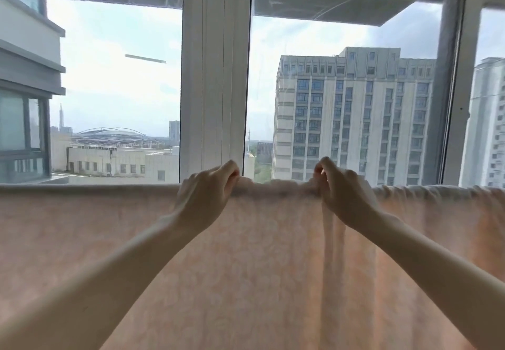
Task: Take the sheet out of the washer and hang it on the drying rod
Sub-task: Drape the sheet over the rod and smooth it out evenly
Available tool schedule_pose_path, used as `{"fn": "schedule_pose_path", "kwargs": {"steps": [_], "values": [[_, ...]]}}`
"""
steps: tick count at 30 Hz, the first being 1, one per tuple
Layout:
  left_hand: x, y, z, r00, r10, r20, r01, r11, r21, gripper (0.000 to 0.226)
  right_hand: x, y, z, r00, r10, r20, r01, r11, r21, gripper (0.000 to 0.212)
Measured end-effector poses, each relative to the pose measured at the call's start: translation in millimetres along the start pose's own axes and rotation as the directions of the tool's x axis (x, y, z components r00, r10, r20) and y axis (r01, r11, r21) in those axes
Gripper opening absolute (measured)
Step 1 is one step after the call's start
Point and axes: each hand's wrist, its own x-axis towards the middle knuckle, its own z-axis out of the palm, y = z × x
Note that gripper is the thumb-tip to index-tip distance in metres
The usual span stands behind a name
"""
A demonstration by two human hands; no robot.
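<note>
Two bare hands reach up and forward to the top fold of a pale peach sheet [246,254], which is draped over a horizontal line that runs across the whole view at about window-sill height; the drying rod itself is hidden under the cloth, so its shape can only be guessed from the straight ridge. The left hand [207,188] has its fingers curled down over the ridge and pinches a bunched bit of fabric, and the right hand [338,188] does the same just beside it, with a short puckered stretch of cloth between them. The sheet hangs down toward the viewer in a broad curtain, smooth on the left and gathered into loose vertical folds below the right hand. It looks thin, soft and limp, probably damp and a little heavy from the wash, so it should slide along the rod if taken by the top fold and eased sideways. Behind it stands a large window [216,76] with a white central frame, and beyond the glass are a tall grey apartment block [355,114], low rooftops and cloudy sky. Nothing visible blocks either hand
</note>
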Motion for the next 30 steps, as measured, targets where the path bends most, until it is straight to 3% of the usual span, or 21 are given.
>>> {"fn": "schedule_pose_path", "kwargs": {"steps": [3, 9, 14, 19, 23, 26, 30], "values": [[-11, -9, -5, 0.997, 0.014, 0.078, -0.013, 1.0, -0.016, 0.008, -2, 9, -3, 0.999, 0.007, 0.035, -0.011, 0.995, 0.101, 0.01], [-26, -50, -39, 0.987, -0.08, 0.138, 0.083, 0.996, -0.013, 0.005, 2, 19, -2, 0.984, -0.004, 0.177, -0.006, 0.998, 0.056, 0.022], [-26, -60, -48, 0.982, -0.164, 0.094, 0.163, 0.986, 0.018, 0.01, 11, 2, 9, 0.993, -0.021, 0.115, 0.015, 0.998, 0.059, 0.02], [-31, -71, -51, 0.966, -0.247, -0.073, 0.246, 0.969, -0.03, 0.007, 16, -14, 11, 0.999, 0.019, -0.026, -0.018, 1.0, 0.014, 0.023], [-36, -82, -58, 0.964, -0.263, 0.045, 0.262, 0.965, 0.029, 0.008, 16, -17, 13, 0.994, 0.077, 0.078, -0.07, 0.993, -0.098, 0.019], [-35, -87, -66, 0.957, -0.277, 0.088, 0.276, 0.961, 0.02, 0.013, 19, -37, 10, 0.998, -0.018, 0.062, 0.018, 1.0, 0.004, 0.014], [-44, -93, -75, 0.95, -0.284, 0.131, 0.276, 0.958, 0.073, 0.02, 13, -79, 22, 0.967, -0.188, 0.171, 0.173, 0.98, 0.101, 0.018]]}}
